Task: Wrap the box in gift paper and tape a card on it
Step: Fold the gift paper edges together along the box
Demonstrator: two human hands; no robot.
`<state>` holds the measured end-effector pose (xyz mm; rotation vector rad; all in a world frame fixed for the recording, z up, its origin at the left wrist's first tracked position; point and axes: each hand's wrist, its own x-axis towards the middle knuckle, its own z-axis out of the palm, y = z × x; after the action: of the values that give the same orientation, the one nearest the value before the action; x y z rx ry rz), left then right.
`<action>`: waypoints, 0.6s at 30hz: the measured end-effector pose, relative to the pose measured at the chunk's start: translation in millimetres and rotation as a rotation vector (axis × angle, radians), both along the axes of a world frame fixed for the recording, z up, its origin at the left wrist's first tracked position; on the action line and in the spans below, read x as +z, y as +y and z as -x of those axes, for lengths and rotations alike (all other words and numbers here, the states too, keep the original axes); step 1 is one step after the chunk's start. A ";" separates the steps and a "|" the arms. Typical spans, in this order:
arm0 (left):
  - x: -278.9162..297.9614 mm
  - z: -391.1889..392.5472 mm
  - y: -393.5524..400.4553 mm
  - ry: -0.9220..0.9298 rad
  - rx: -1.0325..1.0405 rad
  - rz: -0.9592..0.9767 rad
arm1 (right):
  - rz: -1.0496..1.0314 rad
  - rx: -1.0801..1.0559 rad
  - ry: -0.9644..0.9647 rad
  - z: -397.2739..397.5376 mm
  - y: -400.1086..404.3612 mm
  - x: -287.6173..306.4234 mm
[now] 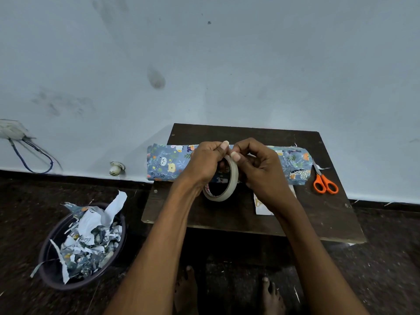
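The wrapped box lies lengthwise across the far half of the small dark table, already covered in blue gift paper printed with little animals; its left end juts out past the table's edge. Over its middle, both hands are busy with a roll of tape held upright on edge, just above the tabletop. The left hand grips the roll from the left, fingers curled round its rim, thumb up at the top. The right hand comes in from the other side, its thumb and fingertips pinching at the top of the roll, right against the left thumb — whether a tape end is lifted there I cannot tell.

Under the right wrist, near the front of the box, a white card lies flat on the table, mostly hidden, with a bit of gold lettering showing. At the right end of the box sits a pair of orange-handled scissors, blades pointing toward the wall.

On the dark floor to the left stands a round dark bin, heaped with torn scraps of the same paper. Behind it all is a pale blue wall — a blue cable loops down at its left.
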<state>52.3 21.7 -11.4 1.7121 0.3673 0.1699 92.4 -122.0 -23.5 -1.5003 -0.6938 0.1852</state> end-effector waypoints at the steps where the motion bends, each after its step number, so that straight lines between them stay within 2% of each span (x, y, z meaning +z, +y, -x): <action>1: 0.0 0.1 -0.1 -0.002 0.001 0.002 | 0.012 0.005 -0.004 0.6 0.1 0.4; 13: -2.3 0.0 0.2 -0.017 -0.009 0.001 | 0.111 0.012 -0.054 4.9 3.4 2.5; 18: -2.0 -1.0 0.1 -0.014 0.015 0.045 | 0.041 -0.039 -0.012 6.5 2.9 -0.4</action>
<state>53.3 21.8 -13.4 1.6632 0.3715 0.1831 85.9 -119.1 -24.0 -1.5540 -0.6732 0.1611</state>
